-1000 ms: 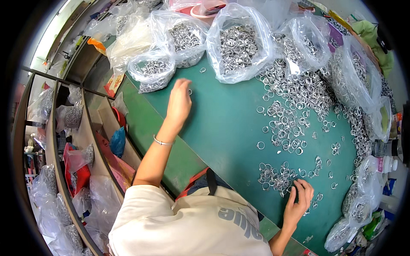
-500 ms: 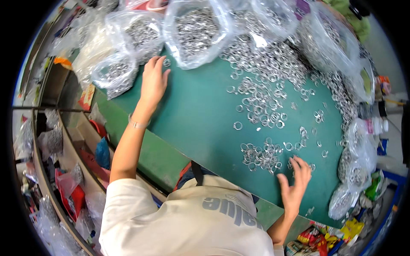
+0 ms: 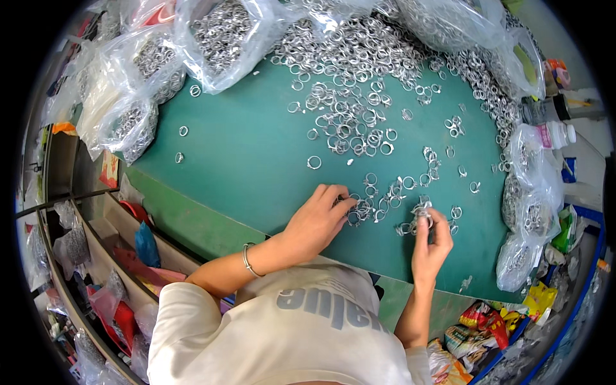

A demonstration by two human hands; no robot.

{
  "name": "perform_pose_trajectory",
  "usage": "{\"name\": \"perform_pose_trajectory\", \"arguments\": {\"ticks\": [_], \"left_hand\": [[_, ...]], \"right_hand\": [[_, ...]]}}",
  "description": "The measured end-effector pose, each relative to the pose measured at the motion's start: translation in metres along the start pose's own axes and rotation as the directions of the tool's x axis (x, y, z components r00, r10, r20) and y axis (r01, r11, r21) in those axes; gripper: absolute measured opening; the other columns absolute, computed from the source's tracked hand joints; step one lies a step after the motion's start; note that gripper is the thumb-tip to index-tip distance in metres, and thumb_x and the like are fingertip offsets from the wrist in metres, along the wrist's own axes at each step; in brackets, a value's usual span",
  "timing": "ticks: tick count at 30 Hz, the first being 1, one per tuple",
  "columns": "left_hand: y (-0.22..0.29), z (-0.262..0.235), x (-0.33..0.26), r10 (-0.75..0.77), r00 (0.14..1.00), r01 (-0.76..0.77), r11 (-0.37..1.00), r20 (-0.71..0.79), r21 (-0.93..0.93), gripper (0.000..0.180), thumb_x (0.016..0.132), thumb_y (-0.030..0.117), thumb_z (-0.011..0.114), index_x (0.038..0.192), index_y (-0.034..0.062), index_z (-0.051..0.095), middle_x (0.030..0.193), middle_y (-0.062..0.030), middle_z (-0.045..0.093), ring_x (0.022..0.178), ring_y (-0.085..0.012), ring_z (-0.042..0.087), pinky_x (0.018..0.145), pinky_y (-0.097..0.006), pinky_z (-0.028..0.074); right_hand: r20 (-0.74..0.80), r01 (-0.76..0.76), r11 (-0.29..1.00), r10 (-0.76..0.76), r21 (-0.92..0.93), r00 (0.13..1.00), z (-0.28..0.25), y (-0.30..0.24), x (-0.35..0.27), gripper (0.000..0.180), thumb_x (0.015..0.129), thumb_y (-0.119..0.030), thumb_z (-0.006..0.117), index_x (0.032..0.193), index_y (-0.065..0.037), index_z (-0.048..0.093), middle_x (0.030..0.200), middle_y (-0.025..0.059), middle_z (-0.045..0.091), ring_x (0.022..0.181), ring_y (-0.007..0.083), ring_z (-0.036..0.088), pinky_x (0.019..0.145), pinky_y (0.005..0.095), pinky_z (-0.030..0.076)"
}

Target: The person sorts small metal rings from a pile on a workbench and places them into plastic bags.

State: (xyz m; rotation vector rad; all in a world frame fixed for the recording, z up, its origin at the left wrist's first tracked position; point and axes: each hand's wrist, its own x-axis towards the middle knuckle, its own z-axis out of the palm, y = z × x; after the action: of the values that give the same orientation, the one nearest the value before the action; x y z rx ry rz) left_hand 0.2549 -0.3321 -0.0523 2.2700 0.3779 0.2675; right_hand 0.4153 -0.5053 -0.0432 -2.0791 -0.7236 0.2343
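My left hand (image 3: 321, 219) rests on the near pile of silver metal rings (image 3: 363, 210), its fingers curled over the rings at the pile's left side; part of the pile is hidden under it. My right hand (image 3: 431, 247) pinches a small cluster of rings (image 3: 422, 206) between thumb and fingers. Beside that hand lie other loose rings (image 3: 456, 212). Farther back is a looser spread of rings (image 3: 350, 128), which runs up toward a large heap (image 3: 359, 48).
Clear plastic bags of rings (image 3: 221, 38) line the far edge of the green table (image 3: 237, 154). More filled bags (image 3: 518, 256) stand along the right. Single rings (image 3: 183, 131) lie at the left. Shelves (image 3: 96, 237) hold bags below left; a bottle (image 3: 557, 135) is at right.
My left hand has come from beside the far-left bags to the near ring pile and curled its fingers. My right hand has closed on some rings. The whole view has shifted.
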Motion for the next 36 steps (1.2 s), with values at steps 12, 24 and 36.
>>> {"name": "perform_pose_trajectory", "arguments": {"ticks": [12,24,36], "left_hand": [[0.006,-0.004,0.02,-0.313,0.947,0.265,0.649,0.067,-0.713,0.031,0.09,-0.01,0.043,0.119,-0.0036,0.052,0.117,-0.0082,0.055,0.107,-0.014,0.052,0.084,-0.028,0.047],[0.022,0.004,0.029,-0.186,0.982,0.17,0.772,0.038,-0.613,0.03,0.086,-0.013,0.048,0.112,0.0,0.059,0.118,-0.0113,0.057,0.108,-0.0201,0.057,0.085,-0.03,0.049],[0.052,0.012,0.045,0.249,0.966,-0.249,0.969,-0.069,0.01,0.038,0.077,-0.008,0.062,0.113,0.0027,0.059,0.117,-0.0137,0.059,0.098,-0.0277,0.061,0.078,-0.033,0.049]], "right_hand": [[-0.053,-0.226,0.9,0.264,0.371,0.963,-0.036,0.014,-0.001,0.022,0.092,0.0,0.051,0.112,0.002,0.058,0.112,0.0125,0.06,0.088,0.0136,0.06,0.068,0.0235,0.048],[0.192,0.296,0.871,-0.237,-0.392,0.952,-0.011,-0.005,-0.015,0.033,0.07,-0.014,0.074,0.101,-0.011,0.065,0.119,0.006,0.052,0.109,0.0284,0.046,0.092,0.0429,0.031],[-0.025,-0.226,0.884,0.258,0.41,0.966,-0.016,-0.013,-0.02,0.018,0.073,0.014,0.066,0.086,0.002,0.063,0.086,0.0056,0.06,0.062,0.0056,0.051,0.055,0.019,0.042]]}}
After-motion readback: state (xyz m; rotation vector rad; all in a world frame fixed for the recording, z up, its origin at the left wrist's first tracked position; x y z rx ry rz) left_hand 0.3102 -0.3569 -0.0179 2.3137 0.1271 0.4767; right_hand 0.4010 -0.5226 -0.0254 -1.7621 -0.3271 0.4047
